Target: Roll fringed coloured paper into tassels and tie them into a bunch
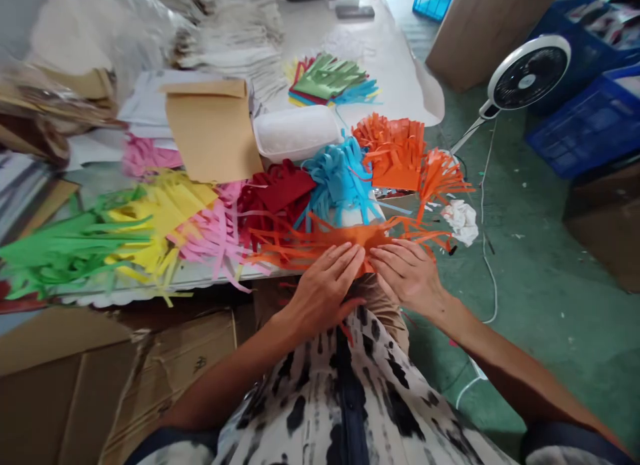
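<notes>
White-covered table (405, 75) — green fringe (65, 241), yellow fringe (167, 201), dark-red fringe (280, 188), a white tub (297, 133).

Matt Paper, Shiny Plastic

The orange fringe (363, 236) under my hands (327, 275) looked like thin, matt paper, and so did the green (65, 241), yellow (175, 201) and blue (345, 175) ones. I saw smooth, dull brown paper in the sheet (213, 135), and crumpled, papery white in the wad (461, 221). The tub (295, 135) was smooth, pale plastic; the bag (105, 31), clear, wrinkled and glossy. Fan (525, 83) and crate (585, 121) looked like hard plastic. My shirt (300, 405) was soft, matt cloth, the carton (185, 358) dull, creased cardboard, the floor (530, 231) smooth with a faint sheen.
</notes>
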`<state>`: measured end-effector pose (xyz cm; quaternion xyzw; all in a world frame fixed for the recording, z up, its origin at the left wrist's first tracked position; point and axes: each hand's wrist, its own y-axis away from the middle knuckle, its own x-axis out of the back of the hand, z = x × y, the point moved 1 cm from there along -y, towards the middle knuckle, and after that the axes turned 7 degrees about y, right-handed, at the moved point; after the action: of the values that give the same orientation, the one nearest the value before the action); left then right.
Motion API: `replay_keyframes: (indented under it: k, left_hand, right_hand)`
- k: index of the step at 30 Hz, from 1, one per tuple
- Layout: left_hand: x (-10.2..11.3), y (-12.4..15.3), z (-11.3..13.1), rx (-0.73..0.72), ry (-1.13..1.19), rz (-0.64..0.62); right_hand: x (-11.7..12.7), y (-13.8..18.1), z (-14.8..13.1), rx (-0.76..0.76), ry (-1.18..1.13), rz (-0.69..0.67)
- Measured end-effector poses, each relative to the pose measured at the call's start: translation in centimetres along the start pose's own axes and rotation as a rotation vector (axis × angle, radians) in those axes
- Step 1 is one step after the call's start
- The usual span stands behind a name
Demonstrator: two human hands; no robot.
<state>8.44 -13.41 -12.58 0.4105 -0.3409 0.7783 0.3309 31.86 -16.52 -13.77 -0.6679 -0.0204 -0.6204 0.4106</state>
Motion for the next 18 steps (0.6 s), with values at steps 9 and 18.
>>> replay_keyframes:
  k: [9, 18]
  left_hand:
    - [0.8, -0.7, -1.8, 0.109, 0.162, 0.092]
    - [2.0, -1.8, -3.1, 0.496, 0.156, 0.103]
  right_hand:
    - [0.5, 0.3, 2.2, -0.216, -0.337, -0.318]
    - [-0.1, -2.5, 3.6, -0.608, -0.56, -0.359]
